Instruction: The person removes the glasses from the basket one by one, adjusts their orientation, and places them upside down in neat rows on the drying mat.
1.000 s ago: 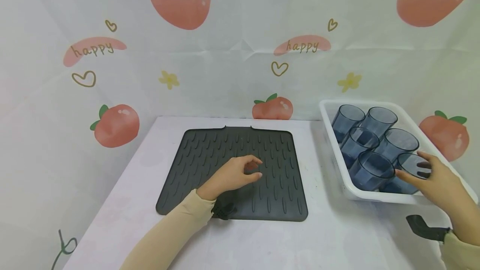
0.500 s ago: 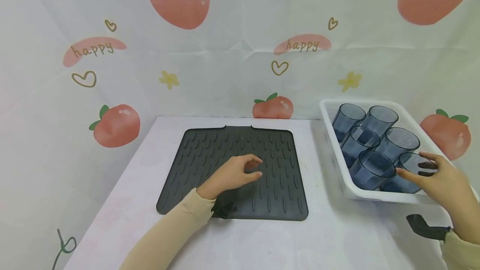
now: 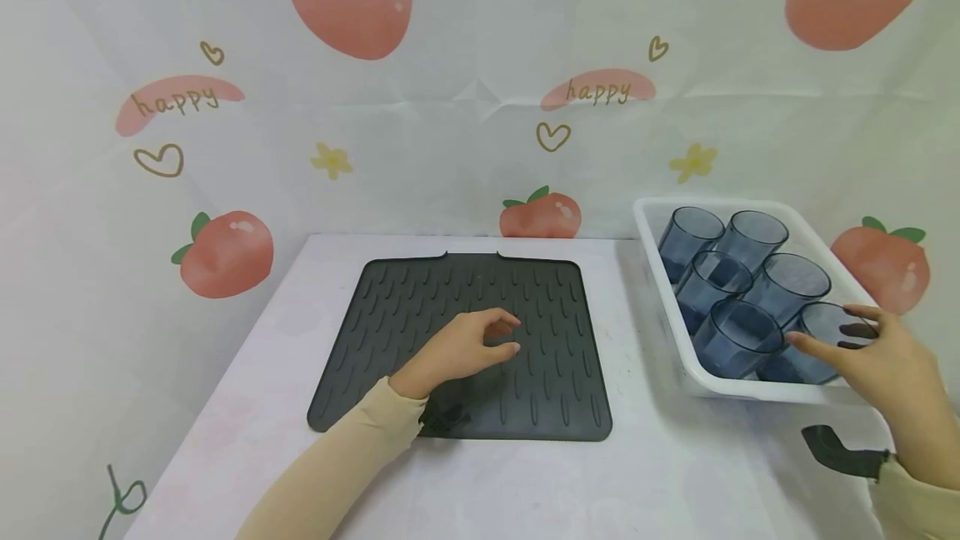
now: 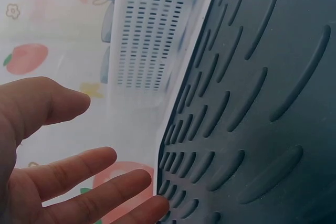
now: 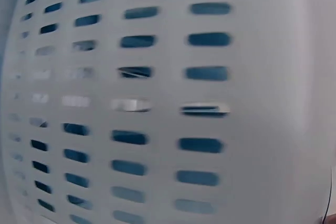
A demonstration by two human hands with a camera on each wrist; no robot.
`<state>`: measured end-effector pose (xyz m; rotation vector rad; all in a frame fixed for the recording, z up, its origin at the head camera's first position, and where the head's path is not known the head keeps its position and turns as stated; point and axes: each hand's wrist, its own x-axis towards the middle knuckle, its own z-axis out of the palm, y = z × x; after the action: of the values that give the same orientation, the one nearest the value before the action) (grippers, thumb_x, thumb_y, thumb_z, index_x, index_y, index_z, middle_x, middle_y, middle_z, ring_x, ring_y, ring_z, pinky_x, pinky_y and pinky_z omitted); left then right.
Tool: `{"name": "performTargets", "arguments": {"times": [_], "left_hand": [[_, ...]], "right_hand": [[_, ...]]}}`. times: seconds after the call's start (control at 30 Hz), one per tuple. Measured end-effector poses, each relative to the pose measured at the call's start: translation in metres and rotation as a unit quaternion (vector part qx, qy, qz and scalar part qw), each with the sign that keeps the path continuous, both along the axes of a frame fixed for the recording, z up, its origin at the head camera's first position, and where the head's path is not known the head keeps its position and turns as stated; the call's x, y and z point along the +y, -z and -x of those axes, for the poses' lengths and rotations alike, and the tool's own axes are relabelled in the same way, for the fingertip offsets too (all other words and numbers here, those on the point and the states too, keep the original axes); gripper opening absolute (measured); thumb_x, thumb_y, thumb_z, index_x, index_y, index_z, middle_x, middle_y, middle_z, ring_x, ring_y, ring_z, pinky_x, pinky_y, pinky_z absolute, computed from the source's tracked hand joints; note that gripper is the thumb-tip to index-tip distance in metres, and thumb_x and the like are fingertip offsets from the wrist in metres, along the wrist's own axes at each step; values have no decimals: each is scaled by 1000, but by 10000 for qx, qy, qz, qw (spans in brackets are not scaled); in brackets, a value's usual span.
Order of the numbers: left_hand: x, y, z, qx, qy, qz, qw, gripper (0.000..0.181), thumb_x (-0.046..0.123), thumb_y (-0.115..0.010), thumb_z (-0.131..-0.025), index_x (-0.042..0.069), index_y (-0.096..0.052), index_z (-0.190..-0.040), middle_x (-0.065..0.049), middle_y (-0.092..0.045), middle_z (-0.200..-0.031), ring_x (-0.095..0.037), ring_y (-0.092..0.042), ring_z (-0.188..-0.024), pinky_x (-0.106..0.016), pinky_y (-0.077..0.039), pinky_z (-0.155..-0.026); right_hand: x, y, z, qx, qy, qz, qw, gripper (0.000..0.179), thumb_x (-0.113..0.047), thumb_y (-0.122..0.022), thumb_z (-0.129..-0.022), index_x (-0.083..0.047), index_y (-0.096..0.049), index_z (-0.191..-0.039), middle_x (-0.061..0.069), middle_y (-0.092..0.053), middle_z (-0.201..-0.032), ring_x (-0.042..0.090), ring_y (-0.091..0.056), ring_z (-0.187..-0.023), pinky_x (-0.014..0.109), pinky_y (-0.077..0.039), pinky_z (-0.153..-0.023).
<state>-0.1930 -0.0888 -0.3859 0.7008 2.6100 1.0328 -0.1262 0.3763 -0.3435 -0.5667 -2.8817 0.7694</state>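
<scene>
My right hand point(image 3: 892, 361) is at the near right corner of a white plastic basket point(image 3: 678, 348). Its thumb and fingers span a blue-tinted drinking glass point(image 3: 810, 365), gripping it near the rim, and some fingers show darkly through the glass. Several matching glasses point(image 3: 738, 340) stand tilted around it in the basket. Over the dark ridged mat point(image 3: 555, 390) hovers my left hand point(image 3: 461, 348), holding nothing, its thumb and fingers apart. In the left wrist view, that hand point(image 4: 68, 187) is beside the mat point(image 4: 252, 103). The right wrist view is filled by the basket's slotted wall point(image 5: 262, 103).
A white table point(image 3: 675, 482) carries the mat at centre and the basket at right. Behind stands a white backdrop point(image 3: 435, 165) printed with peaches, hearts and flowers. The basket's far side is close to the backdrop.
My right hand's fingers have shifted slightly right around the near right glass. My left hand keeps its place above the mat. The head view has drifted a little.
</scene>
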Motion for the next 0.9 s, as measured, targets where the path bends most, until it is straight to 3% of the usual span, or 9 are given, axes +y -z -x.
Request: {"name": "performTargets", "arguments": {"times": [0.43,0.53,0.6,0.7,0.73,0.77,0.83,0.87,0.9], "left_hand": [[1,-3,-1,85,-19,86,9999,41,34,-63,-94,16,-59,-130,-5,-64,-123,-18,-60,-113,-41,-50,-92],[1,-3,-1,85,-11,46,10000,41,35,-63,-94,16,-59,-129,-4,-65,-122,-19,-60,-113,-41,-50,-91],[0,-3,0,99,0,22,9999,40,35,-63,-94,16,-59,-129,-4,-65,-122,-19,-60,-113,-41,-50,-91],[1,-3,0,103,4,24,9999,41,35,-63,-94,16,-59,-129,-4,-65,-121,-19,-60,-112,-41,-50,-91],[1,-3,0,104,4,26,9999,41,35,-63,-93,16,-59,-129,-4,-65,-121,-18,-60,-112,-41,-50,-91],[1,-3,0,102,2,30,9999,41,35,-63,-93,16,-59,-129,-4,-65,-121,-18,-60,-112,-41,-50,-91],[1,-3,-1,97,-7,41,9999,41,35,-63,-93,16,-59,-129,-4,-65,-121,-18,-60,-112,-41,-50,-91],[1,-3,-1,95,-9,41,9999,41,35,-63,-93,16,-59,-129,-4,-65,-121,-18,-60,-112,-41,-50,-92],[1,-3,-1,100,-12,56,9999,41,35,-64,-93,15,-59,-129,-4,-65,-121,-19,-60,-112,-41,-50,-92]], "right_hand": [[-9,-17,-9,122,626,770,9950,101,-47,-64,-88,10,-8,-149,43,-25,-145,60,-36,-122,67,-39,-91],[-10,-17,-10,263,736,866,9932,98,-44,-65,-88,8,-10,-150,41,-25,-146,58,-37,-122,39,-53,-75],[-14,-19,-11,343,826,934,9916,96,-42,-65,-89,6,-10,-151,39,-24,-148,55,-38,-123,35,-53,-78],[-20,-25,-13,460,1010,1004,9887,92,-39,-63,-90,5,-10,-151,37,-23,-149,53,-37,-123,35,-51,-91],[-23,-26,-14,505,1074,960,9883,91,-38,-63,-90,4,-11,-151,37,-24,-150,53,-37,-123,43,-47,-100],[-25,-28,-15,591,1122,908,9878,89,-37,-63,-90,5,-13,-151,36,-25,-149,52,-38,-123,43,-45,-102],[-26,-29,-16,882,1188,893,9850,84,-33,-66,-89,5,-22,-149,30,-40,-141,31,-56,-109,22,-50,-86],[-26,-29,-16,1005,1237,876,9833,82,-31,-68,-88,3,-26,-149,28,-42,-140,19,-57,-102,14,-45,-77],[-28,-30,-16,1100,1296,866,9816,80,-30,-68,-87,3,-27,-149,27,-42,-141,17,-57,-104,13,-43,-78]]}}
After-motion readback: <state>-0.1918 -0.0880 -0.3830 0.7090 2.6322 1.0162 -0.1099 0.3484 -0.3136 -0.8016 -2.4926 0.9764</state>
